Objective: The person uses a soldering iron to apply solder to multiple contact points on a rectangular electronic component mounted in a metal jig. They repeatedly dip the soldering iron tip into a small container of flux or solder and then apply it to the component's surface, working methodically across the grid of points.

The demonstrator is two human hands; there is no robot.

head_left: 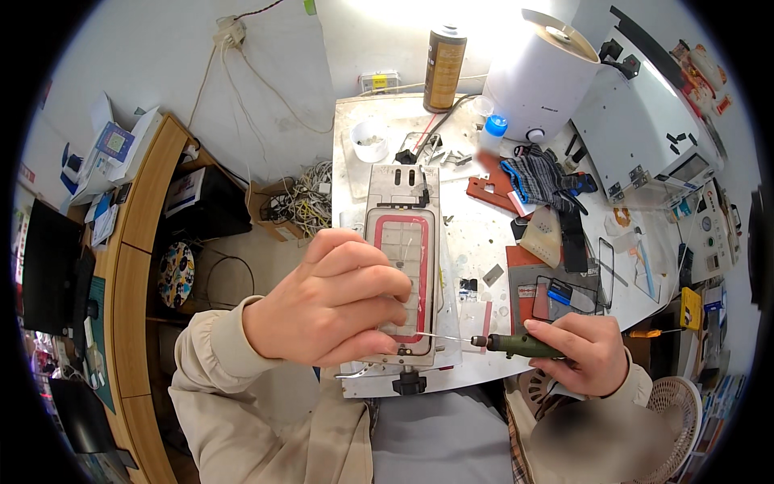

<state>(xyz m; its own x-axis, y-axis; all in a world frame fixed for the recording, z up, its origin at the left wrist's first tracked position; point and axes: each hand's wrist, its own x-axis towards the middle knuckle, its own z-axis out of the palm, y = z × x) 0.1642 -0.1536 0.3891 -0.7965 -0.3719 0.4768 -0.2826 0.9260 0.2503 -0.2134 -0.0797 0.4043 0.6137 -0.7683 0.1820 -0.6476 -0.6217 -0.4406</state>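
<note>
In the middle of the bench lies a long metal fixture point(439, 266), its flat bed framed by a red border point(423, 242). A pale, gridded surface point(393, 234) shows inside that border. Over the lower left of the bed, my left hand point(334, 298) has its fingers curled and thumb drawn in; what they grip, if anything, is hidden. My right hand point(584, 351) is wrapped round a green handheld rotary tool point(520, 345). Its long thin shaft points left, the tip reaching the fixture's red border near my left fingertips. A black knob point(409, 382) sits at the fixture's near end.
Beyond the fixture stand a white tub point(370, 141), a dark spray can point(445, 68), a blue-capped bottle point(493, 129) and a large white appliance point(540, 73). Grey gloves point(540, 177), phone frames and small parts lie at right. Bundled cables point(310, 202) fill a floor box at left.
</note>
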